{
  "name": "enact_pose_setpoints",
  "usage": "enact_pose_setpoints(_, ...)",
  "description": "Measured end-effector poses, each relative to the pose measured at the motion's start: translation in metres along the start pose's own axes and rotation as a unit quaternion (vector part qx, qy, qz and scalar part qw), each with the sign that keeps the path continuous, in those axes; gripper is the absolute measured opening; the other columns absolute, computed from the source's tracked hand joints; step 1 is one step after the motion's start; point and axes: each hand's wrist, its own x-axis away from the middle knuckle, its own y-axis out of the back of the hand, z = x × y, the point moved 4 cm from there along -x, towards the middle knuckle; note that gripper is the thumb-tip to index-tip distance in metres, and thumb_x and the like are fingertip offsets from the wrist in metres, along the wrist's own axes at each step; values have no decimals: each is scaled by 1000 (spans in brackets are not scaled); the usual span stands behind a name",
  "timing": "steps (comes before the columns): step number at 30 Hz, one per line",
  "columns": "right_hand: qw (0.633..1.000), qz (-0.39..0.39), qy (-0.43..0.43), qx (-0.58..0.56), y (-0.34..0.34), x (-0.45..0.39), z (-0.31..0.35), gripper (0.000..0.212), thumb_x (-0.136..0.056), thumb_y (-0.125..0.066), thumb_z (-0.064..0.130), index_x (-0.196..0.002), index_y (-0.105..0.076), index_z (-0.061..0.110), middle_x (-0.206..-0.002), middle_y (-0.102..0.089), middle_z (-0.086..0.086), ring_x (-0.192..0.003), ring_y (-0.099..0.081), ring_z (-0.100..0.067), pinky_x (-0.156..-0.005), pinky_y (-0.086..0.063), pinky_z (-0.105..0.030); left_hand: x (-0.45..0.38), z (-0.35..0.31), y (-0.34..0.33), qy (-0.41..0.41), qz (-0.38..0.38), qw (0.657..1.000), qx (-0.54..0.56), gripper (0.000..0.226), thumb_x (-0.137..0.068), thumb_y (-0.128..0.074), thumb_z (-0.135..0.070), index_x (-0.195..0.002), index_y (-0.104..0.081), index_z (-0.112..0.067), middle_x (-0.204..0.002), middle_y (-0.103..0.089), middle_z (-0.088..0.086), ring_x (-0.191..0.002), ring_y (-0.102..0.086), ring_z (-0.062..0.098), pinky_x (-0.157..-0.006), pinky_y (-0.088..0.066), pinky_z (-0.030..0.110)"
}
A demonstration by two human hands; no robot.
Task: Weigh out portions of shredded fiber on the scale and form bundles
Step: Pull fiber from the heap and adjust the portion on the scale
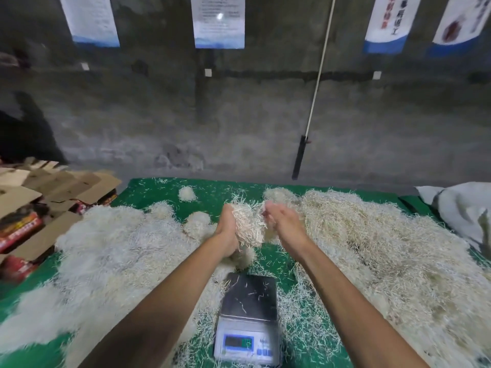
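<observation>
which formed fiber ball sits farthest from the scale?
The small round ball alone near the cloth's far edge; the other balls sit closer, beside the left pile.

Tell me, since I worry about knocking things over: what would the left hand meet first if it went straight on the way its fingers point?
Probably the small fiber ball on the green table cover beyond the left hand; depth is uncertain.

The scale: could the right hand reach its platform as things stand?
Probably yes. The scale lies just nearer than the right hand, its platform nearly bare, though both hands are busy with a clump of fiber.
</observation>
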Motion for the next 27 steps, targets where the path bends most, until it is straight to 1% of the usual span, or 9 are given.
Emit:
enact_pose_setpoints(3, 975, 76, 104, 183, -16, -4, 12, 21, -101, -61, 27, -119, -70, 20, -117, -69, 2, -104, -66, -11, -91, -54, -29, 6, 17, -4, 20, 103, 994, 6, 52, -98, -57, -44, -138, -52, -11, -138, -51, 31, -116, -63, 34, -95, -56, 49)
enact_pose_setpoints(5, 966, 72, 107, 223, -12, -4, 3, 49, -98, -66, 27, -145, -54, 20, -149, -53, 2, -133, -51, -13, -112, -43, -35, 6, 21, 1, 11, 141, 990, 24, 80, -85, -75, -49, -149, -40, -15, -152, -27, 23, -140, -42, 34, -104, -50, 46)
enact_pose_setpoints(8, 980, 17, 35, 193, 1, -3, -15, 68, -93, -69, 45, -152, -43, 23, -160, -40, 2, -136, -46, -12, -105, -41, -24, 10, 27, 8, 22, 196, 980, 32, 103, -83, -79, -53, -157, -18, -14, -161, -6, 8, -151, -14, 32, -118, -34, 47)
enact_pose_setpoints(12, 985, -51, -1, 166, 9, -4, -42, 65, -94, -65, 52, -145, -50, 14, -123, -68, -5, -94, -64, -3, -89, -54, -24, 5, 38, 23, 54, 163, 985, -16, 118, -65, -96, -28, -157, -22, -14, -153, -34, 23, -134, -48, 28, -90, -57, 33)
enact_pose_setpoints(14, 989, -80, -47, 117, 18, -6, -57, 62, -94, -66, 50, -144, -53, 15, -79, -69, -15, -54, -58, -10, -60, -61, -33, -1, 41, 31, 61, 152, 986, 21, 100, -68, -93, -23, -150, -38, -13, -147, -44, 19, -94, -65, 16, -68, -58, 25)
enact_pose_setpoints(17, 985, -106, -118, 72, 25, -11, -88, 63, -94, -69, 44, -147, -50, 17, -51, -49, -6, -36, -33, -11, -37, -38, -28, -9, 49, 46, 97, 103, 982, 123, 63, -73, -80, -8, -133, -61, -9, -153, -35, 19, -73, -62, 9, -55, -56, 18)
enact_pose_setpoints(19, 980, -138, -140, 42, 23, -10, -111, 65, -94, -70, 39, -149, -48, 13, -53, -52, 1, -37, -40, -7, -40, -39, -19, -14, 61, 56, 126, 65, 978, 154, 49, -83, -73, -2, -130, -63, -8, -155, -29, 22, -77, -59, 11, -54, -58, 20)
enact_pose_setpoints(23, 959, -208, -190, -22, 21, -9, -154, 65, -95, -70, 31, -148, -45, 3, -122, -66, -13, -92, -72, -28, -71, -62, -25, -27, 88, 70, 137, -20, 985, 99, 28, -90, -72, -3, -117, -71, -5, -148, -48, 18, -83, -59, 14, -55, -58, 19)
enact_pose_setpoints(27, 943, -226, -244, 2, 20, -11, -200, 53, -95, -70, 28, -141, -55, 7, -66, -61, -3, -41, -47, -3, -39, -40, -15, -50, 124, 81, 116, -45, 991, 55, 44, -95, -65, -3, -137, -53, 4, -132, -62, 22, -83, -65, 16, -77, -59, 25)
